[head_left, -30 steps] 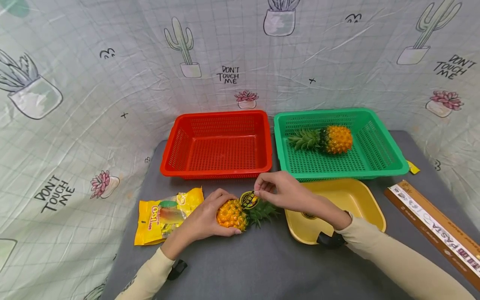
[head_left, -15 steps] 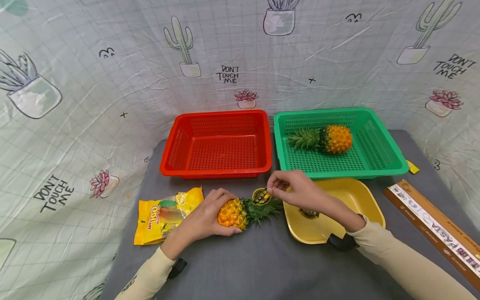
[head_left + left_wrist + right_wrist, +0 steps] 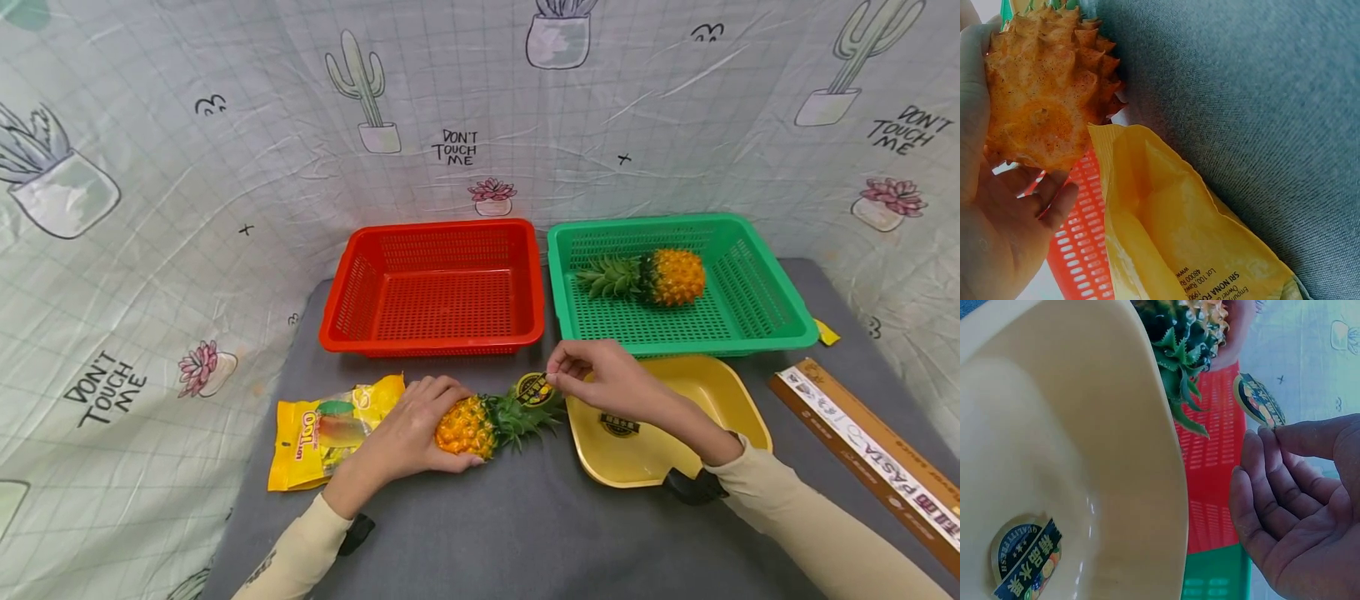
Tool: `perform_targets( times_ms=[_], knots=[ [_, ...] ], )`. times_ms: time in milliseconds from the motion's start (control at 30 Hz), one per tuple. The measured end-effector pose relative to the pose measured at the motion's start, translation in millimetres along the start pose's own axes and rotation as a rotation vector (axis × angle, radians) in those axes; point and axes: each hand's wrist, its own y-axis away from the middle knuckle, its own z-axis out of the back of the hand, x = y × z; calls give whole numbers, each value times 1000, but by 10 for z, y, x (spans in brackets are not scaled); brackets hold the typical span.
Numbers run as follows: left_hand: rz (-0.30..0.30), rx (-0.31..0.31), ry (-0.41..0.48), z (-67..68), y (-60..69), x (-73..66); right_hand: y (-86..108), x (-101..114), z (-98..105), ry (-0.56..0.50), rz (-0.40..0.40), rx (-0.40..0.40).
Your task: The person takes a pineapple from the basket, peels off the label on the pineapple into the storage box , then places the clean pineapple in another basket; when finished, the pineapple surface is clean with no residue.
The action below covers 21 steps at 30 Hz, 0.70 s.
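On the grey cloth lies a small orange pineapple point(image 3: 467, 428), its green crown pointing right. My left hand point(image 3: 420, 429) grips its body from the left; the left wrist view shows the pineapple's spiky base point(image 3: 1041, 115) against the palm. Above the crown, my right hand point(image 3: 607, 379) pinches the edge of a round black-and-yellow sticker point(image 3: 533, 390) between thumb and fingertip. The right wrist view shows that sticker point(image 3: 1259, 400) held clear of the fruit. A similar sticker point(image 3: 619, 425) lies in the yellow tray point(image 3: 675, 471) beneath my right forearm.
A red basket point(image 3: 431, 343) stands at the back left. Beside it, a green basket point(image 3: 690, 346) holds another pineapple point(image 3: 675, 277). A yellow candy bag point(image 3: 322, 442) lies left of my left hand. A long pasta box point(image 3: 870, 458) lies at the right.
My right hand has moved right with the sticker, from near the pineapple's shoulder to above its crown. My left hand keeps its hold on the pineapple.
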Motion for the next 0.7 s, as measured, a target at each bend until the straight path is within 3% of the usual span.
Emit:
perform_targets(
  times_ms=[267,700],
  knots=[
    [-32,-49,-38,-21,4,12,29,-52,68,31,6,23],
    [-31,-51,-23,-33,15,26,127,-195,150,75,-7,29]
  ],
)
